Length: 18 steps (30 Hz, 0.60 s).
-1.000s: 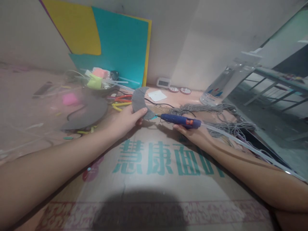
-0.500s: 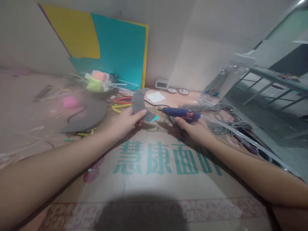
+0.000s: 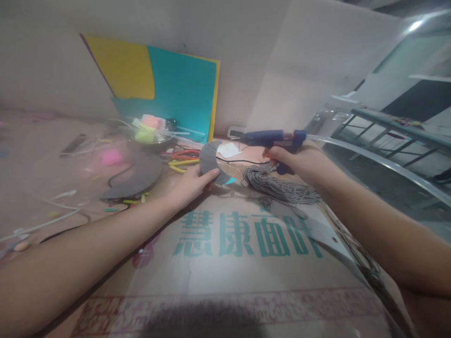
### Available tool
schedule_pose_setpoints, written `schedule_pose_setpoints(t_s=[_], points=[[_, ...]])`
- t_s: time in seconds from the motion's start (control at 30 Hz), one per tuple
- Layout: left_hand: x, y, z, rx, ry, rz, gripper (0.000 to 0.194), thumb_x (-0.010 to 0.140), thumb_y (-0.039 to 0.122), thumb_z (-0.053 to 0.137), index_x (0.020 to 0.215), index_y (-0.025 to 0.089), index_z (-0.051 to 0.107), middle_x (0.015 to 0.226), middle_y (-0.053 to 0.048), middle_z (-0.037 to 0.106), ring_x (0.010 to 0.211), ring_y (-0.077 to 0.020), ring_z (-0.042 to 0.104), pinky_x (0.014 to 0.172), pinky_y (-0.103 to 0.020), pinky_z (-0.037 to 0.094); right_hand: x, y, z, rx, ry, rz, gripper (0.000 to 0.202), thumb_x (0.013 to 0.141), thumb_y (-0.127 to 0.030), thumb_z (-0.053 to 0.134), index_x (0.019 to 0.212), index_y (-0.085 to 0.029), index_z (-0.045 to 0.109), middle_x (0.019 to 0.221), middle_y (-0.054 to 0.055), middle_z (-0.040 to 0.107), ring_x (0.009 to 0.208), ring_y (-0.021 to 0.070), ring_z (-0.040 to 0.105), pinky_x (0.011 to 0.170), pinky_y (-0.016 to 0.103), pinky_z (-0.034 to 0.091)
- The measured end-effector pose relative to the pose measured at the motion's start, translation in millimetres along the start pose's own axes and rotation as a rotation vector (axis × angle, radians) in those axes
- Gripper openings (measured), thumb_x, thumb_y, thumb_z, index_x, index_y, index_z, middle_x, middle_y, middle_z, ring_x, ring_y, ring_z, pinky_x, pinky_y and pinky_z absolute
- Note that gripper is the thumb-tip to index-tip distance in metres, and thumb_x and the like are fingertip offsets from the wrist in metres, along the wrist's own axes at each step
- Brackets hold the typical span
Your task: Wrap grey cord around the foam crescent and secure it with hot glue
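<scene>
Pinched in my left hand [image 3: 197, 184] is a grey crescent-shaped piece [image 3: 209, 162], held up over the table with a small turquoise bit at its lower tip. My right hand [image 3: 299, 157] is wrapped around a blue glue gun [image 3: 269, 138], whose nozzle points left toward the crescent without touching it. A long clear glue stick [image 3: 373, 154] trails out of the gun's back end. Below the gun lies a bundle of grey cord [image 3: 282, 185]. A white paper piece [image 3: 229, 150] sits behind the crescent.
Orange-and-yellow-handled tools [image 3: 185, 159] lie left of the crescent. Further left are a bowl of craft bits [image 3: 151, 134], a large grey cut-out [image 3: 137, 176] and a pink piece [image 3: 110, 157]. Turquoise and yellow sheets [image 3: 186, 89] lean on the wall. A clear bottle [image 3: 327, 119] stands behind my right hand.
My right hand has raised the glue gun and moved it slightly right, uncovering more of the grey cord. My left hand still holds the crescent. The view has tilted upward a little.
</scene>
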<state>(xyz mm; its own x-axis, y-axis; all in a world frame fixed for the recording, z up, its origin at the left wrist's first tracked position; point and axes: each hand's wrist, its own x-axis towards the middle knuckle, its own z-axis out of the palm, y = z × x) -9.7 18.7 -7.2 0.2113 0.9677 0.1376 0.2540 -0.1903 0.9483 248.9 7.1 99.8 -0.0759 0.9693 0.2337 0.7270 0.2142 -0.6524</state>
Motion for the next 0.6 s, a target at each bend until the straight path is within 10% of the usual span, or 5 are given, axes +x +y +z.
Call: schedule_pose_setpoints(t_s=[0.33,0.6], points=[[1.6,3.2,3.7,-0.018,-0.002,-0.075,0.035,0.086,0.048,0.059,0.07,0.017,0.054,0.06,0.002,0.054,0.056,-0.0115,0.05,0.053,-0.024,0.034,107.5,44.2,47.2,-0.163,-0.118,0.081,0.025,0.084,-0.03,0.07,0.103,-0.013,0.068,0.08,0.005,0.068,0.061,0.0111,0.054,0.052,0.022,0.04],[1.0,5.0,2.7,-0.014,-0.029,-0.076,0.033,0.087,0.047,0.057,0.073,0.017,0.054,0.06,0.003,0.053,0.056,-0.0102,0.047,0.051,-0.023,0.032,131.7,76.2,73.7,-0.249,-0.126,0.111,0.03,0.086,-0.039,0.067,0.095,-0.011,0.069,0.079,0.009,0.07,0.059,0.0144,0.058,0.053,0.025,0.043]])
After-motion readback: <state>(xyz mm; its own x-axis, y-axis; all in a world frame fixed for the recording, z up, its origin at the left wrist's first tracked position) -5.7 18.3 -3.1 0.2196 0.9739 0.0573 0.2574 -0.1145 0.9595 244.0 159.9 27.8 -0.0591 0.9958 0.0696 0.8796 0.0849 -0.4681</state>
